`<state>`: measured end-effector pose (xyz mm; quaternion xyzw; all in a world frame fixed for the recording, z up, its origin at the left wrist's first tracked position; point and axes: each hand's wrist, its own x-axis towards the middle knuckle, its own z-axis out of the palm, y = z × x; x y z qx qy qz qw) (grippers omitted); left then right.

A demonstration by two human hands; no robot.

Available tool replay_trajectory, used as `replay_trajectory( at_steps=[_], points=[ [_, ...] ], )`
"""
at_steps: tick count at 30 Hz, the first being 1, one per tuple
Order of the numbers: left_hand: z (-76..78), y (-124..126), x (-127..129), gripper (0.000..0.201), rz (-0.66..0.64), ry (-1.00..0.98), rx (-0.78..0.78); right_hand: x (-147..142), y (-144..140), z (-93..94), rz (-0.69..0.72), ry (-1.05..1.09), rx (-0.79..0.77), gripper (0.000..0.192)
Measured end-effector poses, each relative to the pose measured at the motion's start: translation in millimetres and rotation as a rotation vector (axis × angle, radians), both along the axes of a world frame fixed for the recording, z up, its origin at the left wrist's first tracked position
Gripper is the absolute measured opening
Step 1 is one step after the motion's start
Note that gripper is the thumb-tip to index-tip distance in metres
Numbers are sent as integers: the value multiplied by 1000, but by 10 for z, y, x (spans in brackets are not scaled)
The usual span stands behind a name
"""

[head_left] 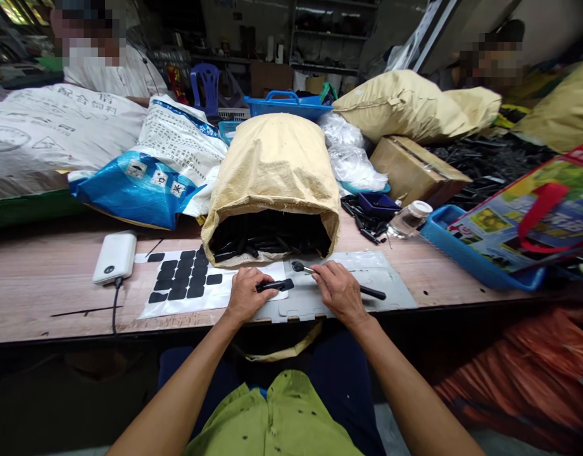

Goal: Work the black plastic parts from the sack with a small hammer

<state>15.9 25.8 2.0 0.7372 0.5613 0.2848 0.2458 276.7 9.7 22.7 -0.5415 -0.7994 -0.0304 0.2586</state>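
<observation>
My left hand point(247, 292) is closed on a slim black handle-like piece point(268, 286), low over the bench; a flat, dark end sticks out to its right. My right hand point(338, 290) grips what looks like a ratchet wrench point(373, 292), with a round black head, a metal shaft and a black handle. The wrench head points left, apart from the black piece. To the left, a white sheet point(215, 303) carries rows of black rounded-square patches point(181, 273). Behind my hands lies a tan sack point(276, 158), its mouth facing me, full of black pieces point(257, 237).
A grey board point(395, 291) lies under my right hand. At left are a white power bank point(114, 256) with a cable and a blue-white sack point(162, 164). A clear jar point(409, 218), blue tray point(481, 256) and carton point(417, 168) stand right. Two people sit behind.
</observation>
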Motion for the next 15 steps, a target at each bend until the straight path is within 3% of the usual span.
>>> replay_trajectory(
  at_steps=[7, 15],
  points=[
    [-1, 29, 19, 20, 28, -6, -32, -537, -242, 180, 69, 152, 2, 35],
    [30, 17, 32, 17, 40, 15, -21, -604, -316, 76, 35, 28, -56, 38]
  ],
)
